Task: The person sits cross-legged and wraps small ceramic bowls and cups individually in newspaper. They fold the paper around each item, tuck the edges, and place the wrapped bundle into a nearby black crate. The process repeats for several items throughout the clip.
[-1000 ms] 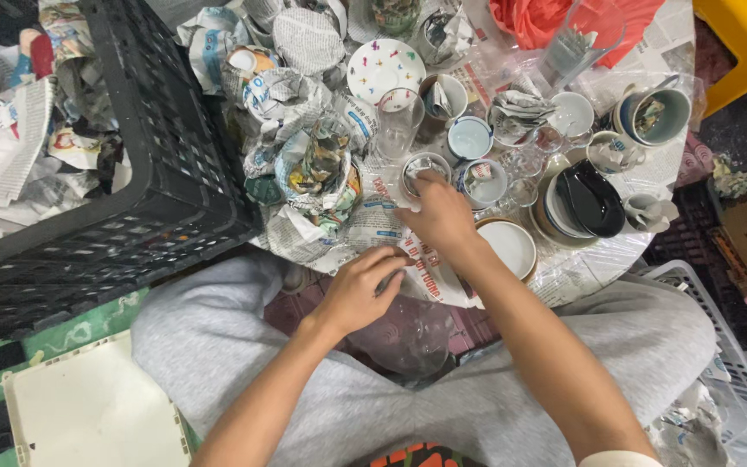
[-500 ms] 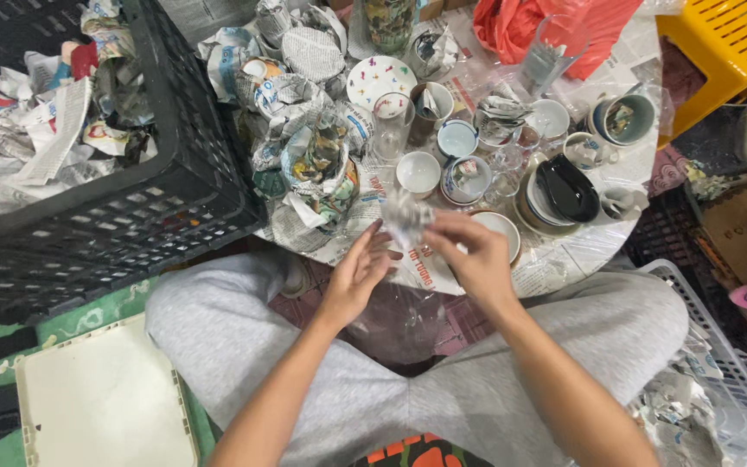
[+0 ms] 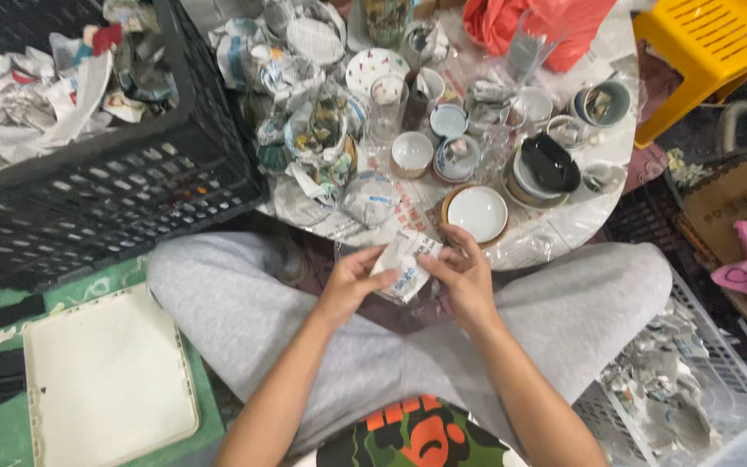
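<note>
Both my hands meet over my lap: left hand (image 3: 352,281) and right hand (image 3: 464,277) each pinch the newspaper-wrapped item (image 3: 401,266), grips closed on its paper, wrapping still on. Beyond, on the low round bench (image 3: 581,220), a white bowl (image 3: 475,213), cups and glasses stand bare, while several paper bundles (image 3: 369,197) remain wrapped. I judge unwrapping roughly midway. Far left, the black crate (image 3: 131,186) holds crumpled paper.

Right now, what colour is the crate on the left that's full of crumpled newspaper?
Black: the plastic lattice crate shows best in the head view, its only view.
</note>
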